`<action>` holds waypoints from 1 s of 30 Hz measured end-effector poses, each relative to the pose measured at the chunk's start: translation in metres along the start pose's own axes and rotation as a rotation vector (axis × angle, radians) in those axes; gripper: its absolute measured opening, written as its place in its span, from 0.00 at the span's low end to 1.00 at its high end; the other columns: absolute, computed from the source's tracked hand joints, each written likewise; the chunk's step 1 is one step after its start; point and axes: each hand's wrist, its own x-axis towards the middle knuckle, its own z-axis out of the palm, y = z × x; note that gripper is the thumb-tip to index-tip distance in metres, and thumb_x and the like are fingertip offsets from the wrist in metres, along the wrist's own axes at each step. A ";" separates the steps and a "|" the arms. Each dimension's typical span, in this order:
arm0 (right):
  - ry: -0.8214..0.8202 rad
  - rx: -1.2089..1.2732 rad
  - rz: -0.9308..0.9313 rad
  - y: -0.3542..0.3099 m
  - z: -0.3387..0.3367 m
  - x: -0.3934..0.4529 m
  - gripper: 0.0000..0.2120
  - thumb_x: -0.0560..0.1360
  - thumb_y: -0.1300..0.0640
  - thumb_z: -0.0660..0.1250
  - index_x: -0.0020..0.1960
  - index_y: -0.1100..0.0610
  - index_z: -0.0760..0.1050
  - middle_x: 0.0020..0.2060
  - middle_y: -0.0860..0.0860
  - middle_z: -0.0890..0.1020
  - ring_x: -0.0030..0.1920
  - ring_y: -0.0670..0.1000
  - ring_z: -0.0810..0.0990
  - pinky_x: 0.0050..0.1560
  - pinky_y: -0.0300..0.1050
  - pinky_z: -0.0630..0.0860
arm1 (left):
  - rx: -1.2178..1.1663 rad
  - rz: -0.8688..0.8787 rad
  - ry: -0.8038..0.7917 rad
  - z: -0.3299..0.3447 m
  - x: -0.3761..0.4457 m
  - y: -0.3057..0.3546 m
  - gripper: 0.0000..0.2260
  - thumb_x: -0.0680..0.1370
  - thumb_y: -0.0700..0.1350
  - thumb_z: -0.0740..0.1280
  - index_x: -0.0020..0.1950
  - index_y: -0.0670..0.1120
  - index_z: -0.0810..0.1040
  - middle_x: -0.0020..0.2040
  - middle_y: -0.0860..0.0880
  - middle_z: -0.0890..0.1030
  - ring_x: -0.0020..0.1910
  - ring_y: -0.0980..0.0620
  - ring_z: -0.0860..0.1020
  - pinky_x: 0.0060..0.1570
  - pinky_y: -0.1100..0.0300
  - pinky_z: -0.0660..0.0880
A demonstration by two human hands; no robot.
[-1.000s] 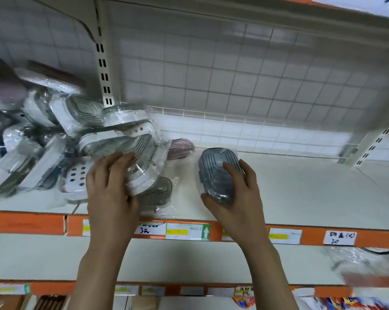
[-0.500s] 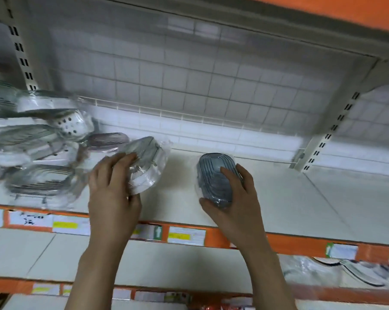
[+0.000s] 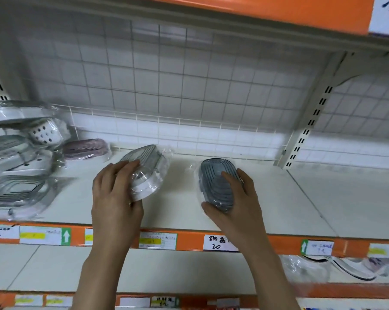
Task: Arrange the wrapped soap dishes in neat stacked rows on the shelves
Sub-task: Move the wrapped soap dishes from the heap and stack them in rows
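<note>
Two wrapped dishes are in hand over the middle shelf (image 3: 323, 198). The grey soap dish (image 3: 216, 184), dark and ribbed, sits just right of frame centre, at about 3 o'clock from the other; the right hand (image 3: 238, 204) clamps it, thumb under its near end and fingers curled over its top. It lies low over the shelf; contact with the shelf cannot be confirmed. The white soap dish (image 3: 146, 173), clear ribbed top on a white base, is tilted with its far end raised. The left hand (image 3: 116, 195) grips its near end, fingers over the top.

Judged step: carrying two dishes from the pile to bare shelf to start a row. Next move likely calls for levelling the white dish, setting both down square to the shelf edge, side by side or one on the other, then letting go without the slick wrap sliding.

Outward: at 9 o'clock, a loose pile of wrapped dishes (image 3: 21, 157), unsorted, cut off by the frame's left edge; count not readable. A pinkish dish (image 3: 86, 148) lies at the pile's back right. Price labels (image 3: 218, 242) along the orange strip are partly covered by the wrists; handwriting mostly illegible. At 4 o'clock, on the shelf below, wrapped items (image 3: 345, 267) are blurred; kind unclear.
</note>
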 end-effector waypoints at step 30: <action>0.019 -0.085 0.081 0.216 -0.210 -0.007 0.34 0.66 0.50 0.76 0.69 0.53 0.69 0.72 0.54 0.63 0.70 0.57 0.63 0.68 0.54 0.66 | 0.004 0.068 -0.064 0.149 -0.077 0.242 0.30 0.62 0.23 0.64 0.62 0.41 0.76 0.62 0.42 0.75 0.64 0.39 0.67 0.59 0.55 0.66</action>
